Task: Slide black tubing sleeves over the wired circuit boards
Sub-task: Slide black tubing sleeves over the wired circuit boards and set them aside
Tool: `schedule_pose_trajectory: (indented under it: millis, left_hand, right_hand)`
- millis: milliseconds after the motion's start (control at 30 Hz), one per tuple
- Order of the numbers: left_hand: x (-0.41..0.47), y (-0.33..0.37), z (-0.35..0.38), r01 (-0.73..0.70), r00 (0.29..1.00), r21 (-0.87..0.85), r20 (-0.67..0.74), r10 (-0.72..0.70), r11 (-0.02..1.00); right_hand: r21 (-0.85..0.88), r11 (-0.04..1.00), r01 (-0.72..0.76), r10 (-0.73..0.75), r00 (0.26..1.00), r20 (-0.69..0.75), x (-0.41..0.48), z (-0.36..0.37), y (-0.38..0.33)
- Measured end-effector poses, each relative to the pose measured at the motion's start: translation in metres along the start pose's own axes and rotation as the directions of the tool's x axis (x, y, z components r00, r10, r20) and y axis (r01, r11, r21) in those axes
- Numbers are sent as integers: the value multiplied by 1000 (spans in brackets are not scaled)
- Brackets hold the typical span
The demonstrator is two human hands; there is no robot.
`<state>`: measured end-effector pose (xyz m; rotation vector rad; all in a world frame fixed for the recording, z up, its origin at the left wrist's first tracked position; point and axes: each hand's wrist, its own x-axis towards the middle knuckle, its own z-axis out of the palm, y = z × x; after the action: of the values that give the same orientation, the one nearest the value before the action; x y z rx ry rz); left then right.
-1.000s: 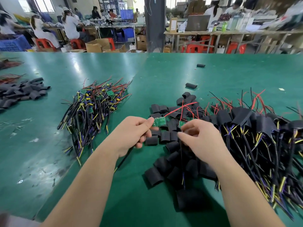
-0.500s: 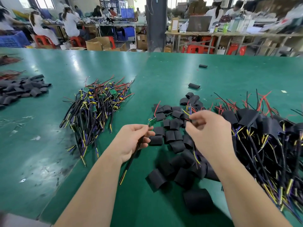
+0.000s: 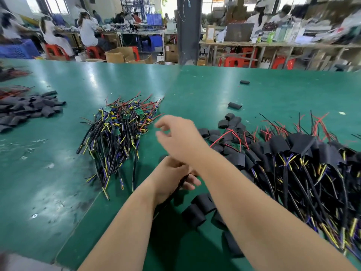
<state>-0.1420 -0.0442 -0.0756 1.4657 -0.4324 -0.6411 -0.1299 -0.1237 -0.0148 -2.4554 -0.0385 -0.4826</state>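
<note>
My left hand (image 3: 172,178) grips a black wired harness (image 3: 175,189) low over the green table; its board end is hidden under my right forearm. My right hand (image 3: 178,136) reaches across to the left, above the left hand, its fingers loosely curled and holding nothing, close to the pile of bare wired boards (image 3: 119,137). Loose black tubing sleeves (image 3: 201,209) lie around and below my hands. A large heap of sleeved boards (image 3: 304,165) with red, yellow and purple wires fills the right side.
Another heap of black sleeves (image 3: 29,109) lies at the far left. Two stray sleeves (image 3: 234,105) lie further back on the green table (image 3: 214,89). Beyond the table's far edge are a dark pillar, workbenches, red stools and seated workers.
My right hand left the sleeve pile and swung left across my left arm toward the bare boards. My left hand drew back toward me with its harness.
</note>
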Motion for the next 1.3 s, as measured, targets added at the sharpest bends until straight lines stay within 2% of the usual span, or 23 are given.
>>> schedule_pose_trajectory:
  millis: [67,167,267,367,467,533,633,700,800,900,1000,1067,1133,1167,1233,1267,1300]
  left_hand:
    - [3,1,3,7,1000,-54,10,-7,998]
    - [8,-1,3,9,998,-104,-66,-16,995]
    - [13,1,2,-23,969,-187,-247,-25,982]
    - [15,4,-6,-81,930,-295,-366,-34,952]
    - [17,3,-9,-99,909,-288,-416,-32,953]
    - [17,1,-9,-93,914,-277,-405,-29,956]
    - [18,1,-9,-89,929,-283,-368,-22,955]
    - [19,2,-9,-96,934,-276,-357,-10,956]
    - [18,2,-9,-99,934,-265,-357,-2,959]
    - [16,2,-9,-101,934,-259,-357,2,961]
    - [15,4,-9,-116,931,-254,-364,16,960]
    - [13,5,-9,-117,929,-243,-371,19,963]
    - [13,4,-10,-125,930,-243,-366,29,962]
    - [13,4,-11,-136,932,-254,-360,37,958]
    - [12,4,-12,-146,937,-274,-346,44,950]
    - [12,4,-13,-146,940,-278,-338,45,949]
    - [12,4,-13,-149,942,-278,-331,51,949]
  right_hand:
    - [-27,993,-117,112,981,-162,3,-15,19]
    - [59,955,-291,291,882,-371,3,-41,51]
    - [44,907,-418,398,823,-406,8,-52,86]
    - [-124,866,-485,425,843,-329,15,-44,112]
    - [-470,770,-431,433,894,-111,18,-32,131]
    - [-600,706,-375,488,872,30,20,-27,139]
    - [-646,675,-356,571,806,153,22,-21,143]
    - [-662,693,-286,491,859,142,24,-18,138]
    - [-611,776,-158,305,941,145,21,-13,122]
    - [-590,806,-52,173,973,150,11,-5,107]
    - [-621,780,74,22,989,146,-1,-1,95]
    - [-642,761,94,-49,995,88,-9,-2,87]
    - [-565,825,28,-86,993,-78,-18,-8,78]
    - [-446,895,-28,-62,981,-185,-22,-14,75]
    - [-78,986,-146,116,944,-309,-31,-28,69]
    - [152,968,-201,240,921,-307,-35,-35,68]
    - [422,877,-230,361,895,-263,-40,-44,69]
